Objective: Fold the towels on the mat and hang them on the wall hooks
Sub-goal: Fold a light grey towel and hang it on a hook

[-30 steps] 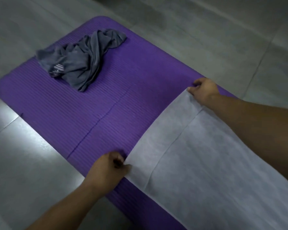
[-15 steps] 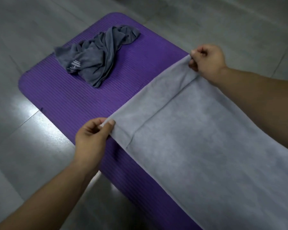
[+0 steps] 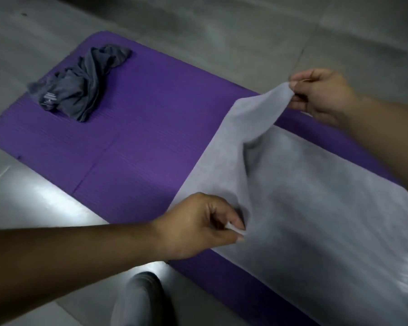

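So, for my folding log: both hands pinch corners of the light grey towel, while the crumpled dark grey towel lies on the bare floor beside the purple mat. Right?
Not quite. The head view shows the crumpled dark grey towel on the purple mat, not the floor. The left hand and right hand do pinch the light grey towel.

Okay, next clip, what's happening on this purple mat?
A person is folding a light grey towel spread over the near end of the purple mat. The left hand pinches one corner of the far edge and the right hand pinches the other, both lifted off the mat so the edge sags between them. A dark grey towel lies crumpled and unfolded at the mat's far end. No wall hooks are in view.
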